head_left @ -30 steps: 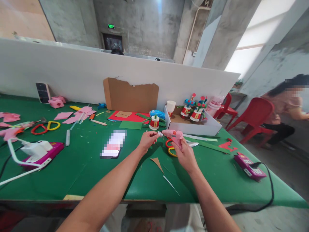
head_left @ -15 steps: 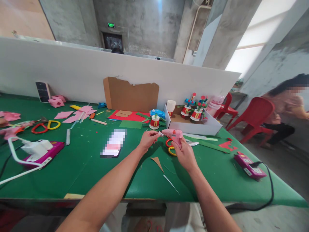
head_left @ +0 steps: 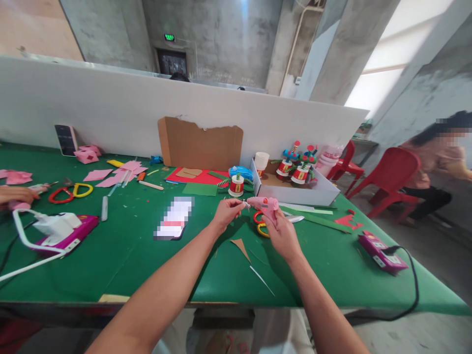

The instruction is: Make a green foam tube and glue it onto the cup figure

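My right hand (head_left: 283, 235) is wrapped round the handle of a pink hot glue gun (head_left: 266, 203), its nozzle pointing left. Pinched in the fingertips of my left hand (head_left: 226, 214) is a small whitish piece (head_left: 245, 204), right at the nozzle; its kind is too small to make out. Under the glue gun lie scissors (head_left: 262, 229) with red and yellow handles, partly hidden. Just beyond my left hand stands a red and white paper cup figure (head_left: 236, 186) with striped spring arms. A brown paper scrap (head_left: 241, 250) lies between my forearms.
A white box (head_left: 298, 196) with more cup figures stands at the back right. A phone (head_left: 173, 219) lies left of my hands. Purple power strips (head_left: 381, 253) sit at both sides. A co-worker's hand (head_left: 16, 195) shows at the far left; a person sits far right.
At the far left, the co-worker's hand has shifted, and the pink paper piece beside it is no longer there. My own hands and the glue gun stay almost still.
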`<state>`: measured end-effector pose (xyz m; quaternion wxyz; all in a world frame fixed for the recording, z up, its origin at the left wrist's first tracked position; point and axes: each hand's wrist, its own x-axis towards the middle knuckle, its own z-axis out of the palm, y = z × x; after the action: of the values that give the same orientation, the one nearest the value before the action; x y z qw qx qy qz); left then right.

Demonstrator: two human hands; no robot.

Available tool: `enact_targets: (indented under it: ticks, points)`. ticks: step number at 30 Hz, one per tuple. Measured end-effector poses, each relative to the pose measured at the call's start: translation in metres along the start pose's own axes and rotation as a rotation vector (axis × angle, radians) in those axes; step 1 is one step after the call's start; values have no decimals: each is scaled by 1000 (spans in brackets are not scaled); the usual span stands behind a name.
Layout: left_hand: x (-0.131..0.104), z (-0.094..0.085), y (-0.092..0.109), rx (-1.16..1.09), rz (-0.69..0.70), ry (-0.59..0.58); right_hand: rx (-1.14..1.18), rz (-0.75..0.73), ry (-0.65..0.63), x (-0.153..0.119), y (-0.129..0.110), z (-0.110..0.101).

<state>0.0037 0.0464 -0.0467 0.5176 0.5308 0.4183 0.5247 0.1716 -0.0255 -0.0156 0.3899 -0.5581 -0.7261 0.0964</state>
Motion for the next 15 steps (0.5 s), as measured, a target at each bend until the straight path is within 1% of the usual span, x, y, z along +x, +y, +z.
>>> enact_targets:
  ticks: [9,15]
  points:
    - [1,-1,-1,22,10,-9,-34,6,-13,0,-2,-2]
    - [1,-2,-1,20,13,-11,-54,6,10,-1,-1,-1]
